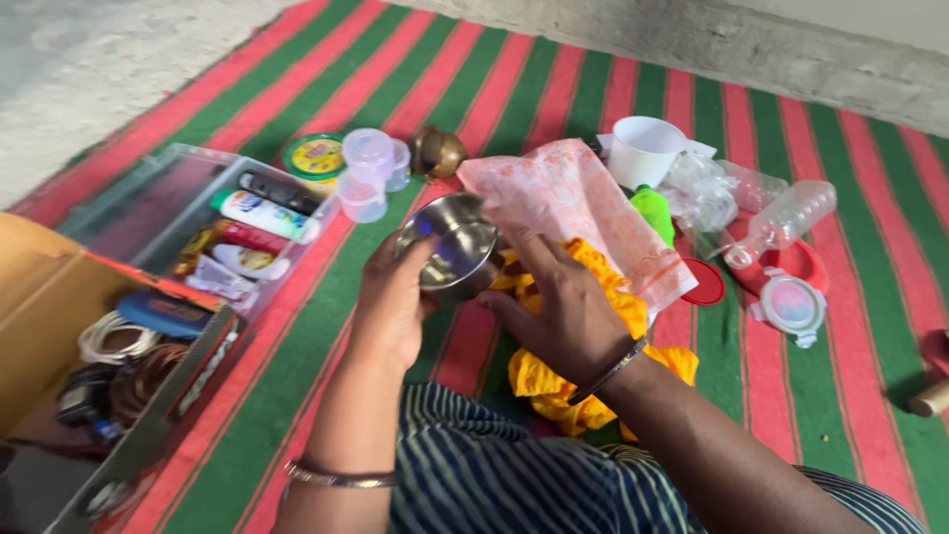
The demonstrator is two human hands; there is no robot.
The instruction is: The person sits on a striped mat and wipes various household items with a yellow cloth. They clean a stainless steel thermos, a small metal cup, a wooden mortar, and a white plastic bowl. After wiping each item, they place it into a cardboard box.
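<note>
A small round polished steel bowl (450, 249) is held near the middle of the view, tilted so that its hollow faces up and toward 12 o'clock. The left hand (390, 302) is closed around the bowl from 7 o'clock, with the thumb on the near rim and the fingers curled under the wall. The right hand (559, 307) is set at the bowl's 3 o'clock side, its fingers bent and pressed against a pink patterned plastic pouch (578, 213), which is pinched against the bowl's edge and rises toward 1 o'clock. Under the right hand a crumpled yellow-orange cloth (554, 391) is spread on a red and green striped woven mat (297, 326).

At 9 o'clock from the bowl a clear plastic storage box (148, 213) is filled with tubes and sachets, and at 8 o'clock an open brown cardboard box (44, 316) holds coiled cables. At 11 o'clock small clear lidded plastic jars (368, 173) stand beside a round green and yellow tin lid (314, 156) and a small brass bell-shaped pot (438, 151). At 1 o'clock a white plastic cup (645, 150) is seen, and at 3 o'clock a clear plastic bottle (781, 222) lies over a red round container (806, 262).
</note>
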